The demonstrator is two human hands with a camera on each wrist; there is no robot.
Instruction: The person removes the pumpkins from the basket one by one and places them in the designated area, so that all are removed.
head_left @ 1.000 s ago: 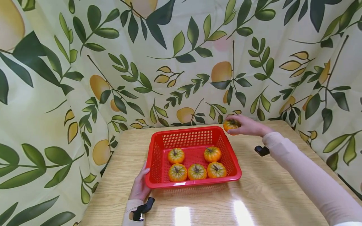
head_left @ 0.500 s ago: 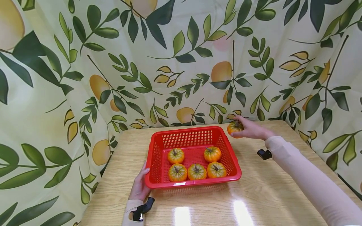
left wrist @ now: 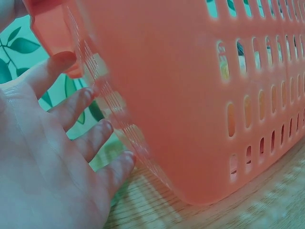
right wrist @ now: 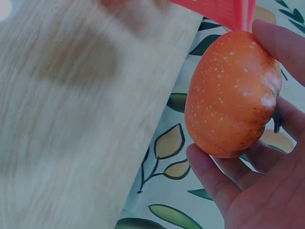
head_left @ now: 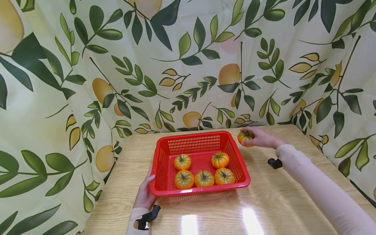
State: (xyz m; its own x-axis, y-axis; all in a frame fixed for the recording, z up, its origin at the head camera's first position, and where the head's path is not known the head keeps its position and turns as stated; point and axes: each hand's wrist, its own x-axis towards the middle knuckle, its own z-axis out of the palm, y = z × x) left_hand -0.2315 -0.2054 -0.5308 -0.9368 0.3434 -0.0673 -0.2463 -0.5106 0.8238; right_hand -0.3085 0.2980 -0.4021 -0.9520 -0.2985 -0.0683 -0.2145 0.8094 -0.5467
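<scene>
In the head view my right hand [head_left: 259, 137] holds a small orange pumpkin [head_left: 245, 138] just beyond the right back corner of a red plastic basket [head_left: 202, 192]. The right wrist view shows the pumpkin [right wrist: 233, 95] pinched between thumb and fingertips, its smooth speckled underside facing the camera and a gap between it and the table top. My left hand [head_left: 144, 192] is at the basket's left side, thumb at the rim. From the left wrist, its spread fingers [left wrist: 114, 169] rest against the basket's outer wall [left wrist: 157, 95]. Several orange pumpkins [head_left: 204, 178] with brown stems lie inside, mostly along the near side.
The basket stands on a light wooden table [head_left: 282, 182]. Behind and beside the table hangs a cloth [head_left: 188, 81] printed with leaves and fruit. Black camera mounts [head_left: 275, 163] are strapped to both wrists.
My right hand, with the pumpkin, has moved a little to the right and lower, away from the basket's rim. The left hand, the basket and the pumpkins inside stay put.
</scene>
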